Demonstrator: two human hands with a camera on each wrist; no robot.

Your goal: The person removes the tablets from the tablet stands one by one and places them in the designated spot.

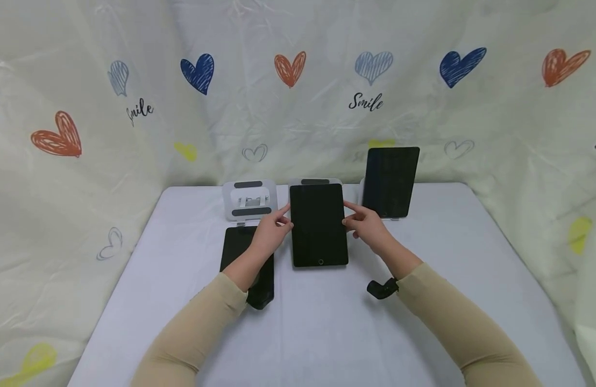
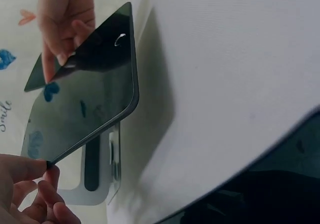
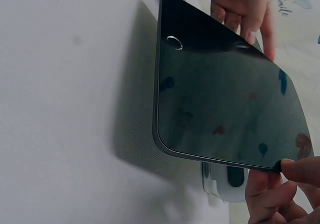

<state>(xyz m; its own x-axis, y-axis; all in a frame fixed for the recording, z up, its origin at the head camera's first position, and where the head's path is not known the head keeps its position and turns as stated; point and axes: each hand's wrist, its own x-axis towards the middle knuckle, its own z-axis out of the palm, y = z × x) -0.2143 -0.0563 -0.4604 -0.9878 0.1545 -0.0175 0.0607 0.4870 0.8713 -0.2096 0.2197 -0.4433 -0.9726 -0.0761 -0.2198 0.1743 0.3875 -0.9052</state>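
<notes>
Both hands hold a black tablet (image 1: 319,226) by its two long sides, screen toward me and home button at the bottom. My left hand (image 1: 271,231) pinches the left edge between thumb and fingers. On the opposite edge my right hand (image 1: 368,224) does the same. Shadows below the tablet (image 2: 90,88) in the wrist views show its lower end raised off the table. Behind it is a white stand with dark pads (image 1: 315,181), mostly hidden; whether they touch, I cannot tell.
A second white stand (image 1: 226,201) is upright at the left, with another black tablet (image 1: 236,243) flat in front, partly under my left arm. A third tablet (image 1: 391,183) leans on a stand at the right. The white table (image 1: 317,328) meets a heart-patterned curtain (image 1: 322,123).
</notes>
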